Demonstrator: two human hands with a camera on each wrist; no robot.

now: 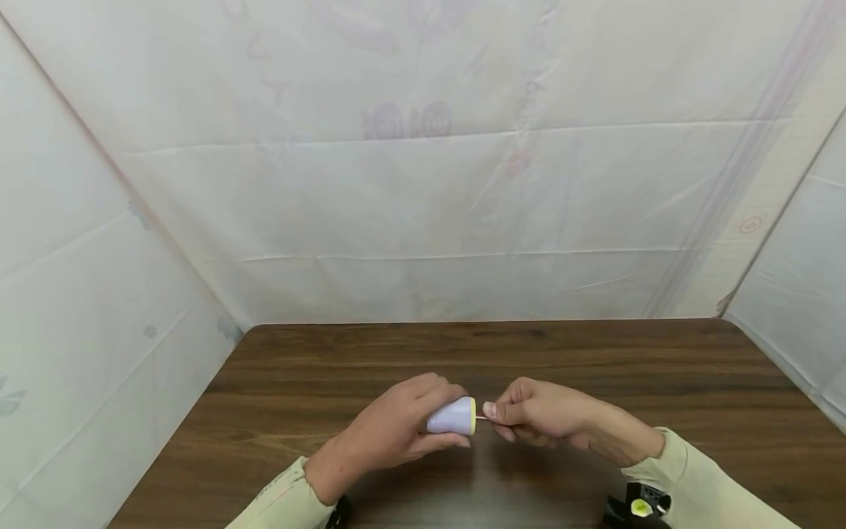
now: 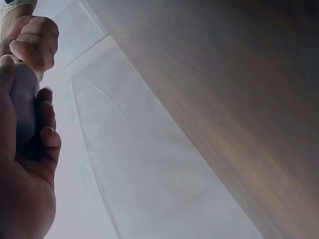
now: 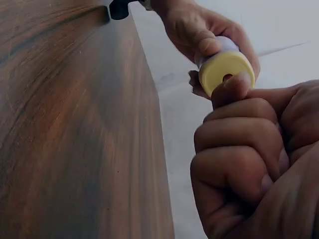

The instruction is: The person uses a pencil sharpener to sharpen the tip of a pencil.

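Curled tight at six o'clock in the right-wrist view, the right hand [image 3: 249, 159] is pinched on a thin pin [image 1: 482, 418] at the yellow end of a lilac cone [image 1: 453, 417]. That cone is gripped by the left hand [image 1: 390, 430], held steady above the wooden table [image 1: 595, 360], apparently as a counterhold.
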